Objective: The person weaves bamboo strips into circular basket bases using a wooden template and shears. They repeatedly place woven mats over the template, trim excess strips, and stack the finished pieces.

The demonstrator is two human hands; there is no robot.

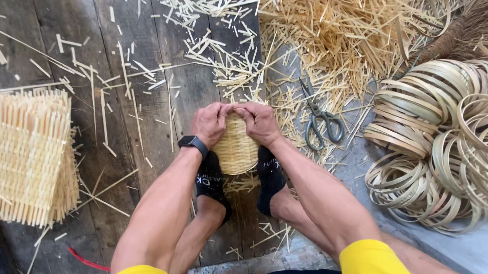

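Note:
A small woven bamboo basket (235, 149) stands on the dark plank floor, clamped between my two feet in black socks. My left hand (209, 123) grips the basket's far rim from the left side, and a black smartwatch (193, 143) sits on that wrist. My right hand (261, 123) grips the same rim from the right. The thumbs of both hands meet at the top centre of the basket. The basket's far edge is hidden under my fingers.
Grey-handled scissors (318, 120) lie just right of my right hand. Stacks of bamboo hoop rings (444, 141) fill the right side. Woven bamboo mats (25, 155) are piled at left. Loose bamboo strips (332, 31) litter the floor beyond. A red strip (86, 260) lies near my left knee.

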